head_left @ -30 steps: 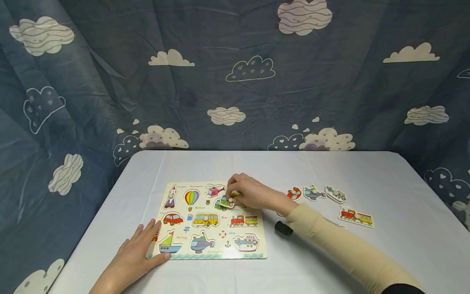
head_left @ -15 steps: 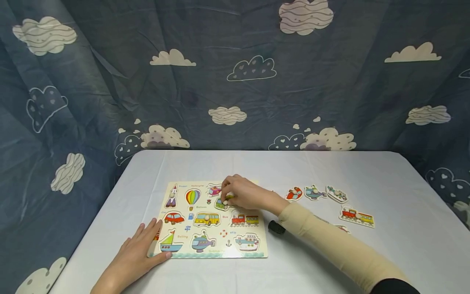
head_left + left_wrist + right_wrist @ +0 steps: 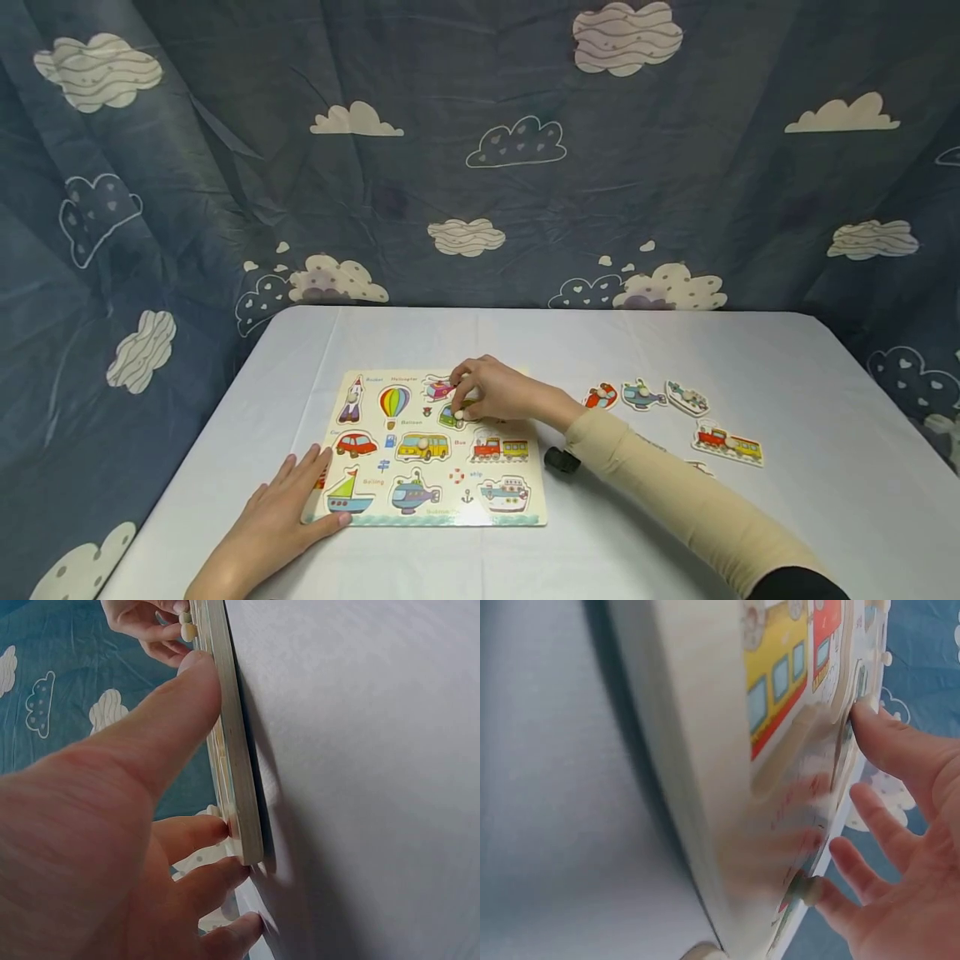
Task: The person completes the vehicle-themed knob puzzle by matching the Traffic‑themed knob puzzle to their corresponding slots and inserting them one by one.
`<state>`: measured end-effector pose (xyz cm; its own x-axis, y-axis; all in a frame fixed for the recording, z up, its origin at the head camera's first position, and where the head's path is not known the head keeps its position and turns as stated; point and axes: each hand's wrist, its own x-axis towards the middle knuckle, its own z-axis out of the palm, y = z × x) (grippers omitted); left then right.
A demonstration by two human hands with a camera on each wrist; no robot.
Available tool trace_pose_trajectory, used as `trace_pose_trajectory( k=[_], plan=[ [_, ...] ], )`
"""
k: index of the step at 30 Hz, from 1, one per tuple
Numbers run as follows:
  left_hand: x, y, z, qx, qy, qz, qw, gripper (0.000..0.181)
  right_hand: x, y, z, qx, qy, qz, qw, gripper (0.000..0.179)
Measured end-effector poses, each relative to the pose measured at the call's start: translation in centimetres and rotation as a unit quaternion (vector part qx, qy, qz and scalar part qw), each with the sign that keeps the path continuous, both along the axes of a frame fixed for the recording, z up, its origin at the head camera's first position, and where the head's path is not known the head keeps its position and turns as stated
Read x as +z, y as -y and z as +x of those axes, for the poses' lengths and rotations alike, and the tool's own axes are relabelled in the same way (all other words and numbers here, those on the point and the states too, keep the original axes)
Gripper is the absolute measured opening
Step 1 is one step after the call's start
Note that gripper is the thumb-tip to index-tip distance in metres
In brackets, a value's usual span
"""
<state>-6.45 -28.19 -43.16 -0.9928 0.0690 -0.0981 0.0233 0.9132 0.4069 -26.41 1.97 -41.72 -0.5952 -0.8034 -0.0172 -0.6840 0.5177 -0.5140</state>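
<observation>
A cream wooden puzzle board (image 3: 378, 521) with printed vehicles lies on the table. My left hand (image 3: 273, 517) rests at its lower left corner, with the thumb on the front edge and the fingers along the left side. At the board's upper right, my right hand (image 3: 498, 392) pinches a green vehicle puzzle piece (image 3: 450, 418) by its pale knob, over its matching place; the hand hides part of it. In the right wrist view the thumb (image 3: 900, 739) touches the piece low on the board, its other fingers spread. Pale knobs (image 3: 188, 632) show beside it in the left wrist view.
To the right lie loose pieces: a red and yellow train (image 3: 727, 443), a boat (image 3: 686, 398), a blue one (image 3: 642, 394) and a red one (image 3: 601, 396). The sleeve partly covers others. A small black object (image 3: 561, 460) sits beside the board.
My right hand has shifted slightly left and down with the green vehicle piece, which now lines up with the matching picture. My left hand stays at the board's corner.
</observation>
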Motion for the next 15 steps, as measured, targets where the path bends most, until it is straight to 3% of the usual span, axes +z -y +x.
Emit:
trace_pose_trajectory(
  k=[6,15],
  plan=[
    [-0.2,0.0,0.0,0.003,0.017,-0.002,0.9999,0.101,0.4,-0.8,0.2,-0.007,-0.004,-0.015,0.9998,0.011],
    [-0.2,0.1,-0.2,0.002,0.011,-0.003,0.9999,0.101,1.7,-3.4,0.7,-0.023,-0.019,-0.02,0.9993,0.014]
  ],
)
